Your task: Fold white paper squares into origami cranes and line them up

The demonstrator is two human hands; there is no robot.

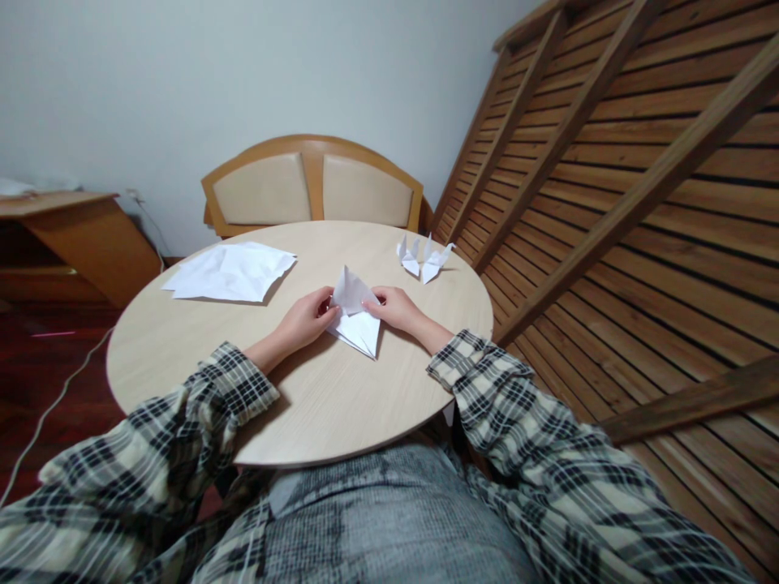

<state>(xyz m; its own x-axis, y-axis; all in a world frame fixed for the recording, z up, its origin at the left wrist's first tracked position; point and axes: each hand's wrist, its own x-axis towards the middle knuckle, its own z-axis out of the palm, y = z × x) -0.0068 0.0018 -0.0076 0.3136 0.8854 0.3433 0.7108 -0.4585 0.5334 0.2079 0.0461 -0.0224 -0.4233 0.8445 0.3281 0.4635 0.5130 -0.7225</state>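
Observation:
A partly folded piece of white paper (354, 324) is held between my two hands just above the round table (329, 405). One flap of it points up and away from me, and a layered point faces toward me. My left hand (307, 315) pinches its left edge between thumb and fingers. At the right edge, my right hand (398, 308) grips the paper with the thumb on top and the fingers mostly hidden behind. Two folded paper cranes (433, 261) stand close together at the far right of the table.
A pile of white paper sheets (231, 272) lies at the table's far left. Behind the table is a wooden headboard with cream panels (261, 191). Wooden slats (608, 203) lean along the right side. A wooden desk (79, 243) stands at left, near a cable (61, 397) on the floor.

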